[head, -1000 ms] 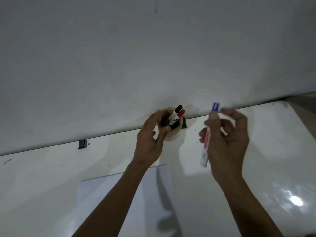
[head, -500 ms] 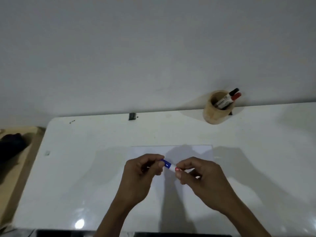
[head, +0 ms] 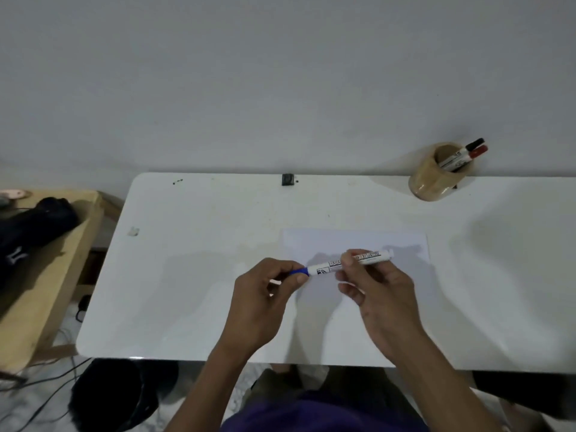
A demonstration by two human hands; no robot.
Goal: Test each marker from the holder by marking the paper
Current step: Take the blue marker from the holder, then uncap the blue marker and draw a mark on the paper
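I hold a white marker with a blue cap (head: 324, 269) level above the sheet of paper (head: 355, 241) on the white table (head: 193, 275). My left hand (head: 265, 294) pinches the blue cap at the marker's left end. My right hand (head: 377, 294) grips the white barrel near its middle. The cap still sits on the marker. A round wooden holder (head: 433, 179) stands at the table's back right by the wall, with a black-capped marker (head: 475, 143) and a red-capped marker (head: 478, 152) leaning out of it.
A small black clip (head: 288, 179) sits at the table's back edge. A wooden side table (head: 46, 275) with dark cloth (head: 31, 226) stands to the left. Cables (head: 56, 381) and a dark round object (head: 118, 397) lie on the floor below.
My right hand carried the blue marker from beside the holder down over the paper, my left hand left the holder and took the cap, and the view tilted down. More barrel now shows between my hands.
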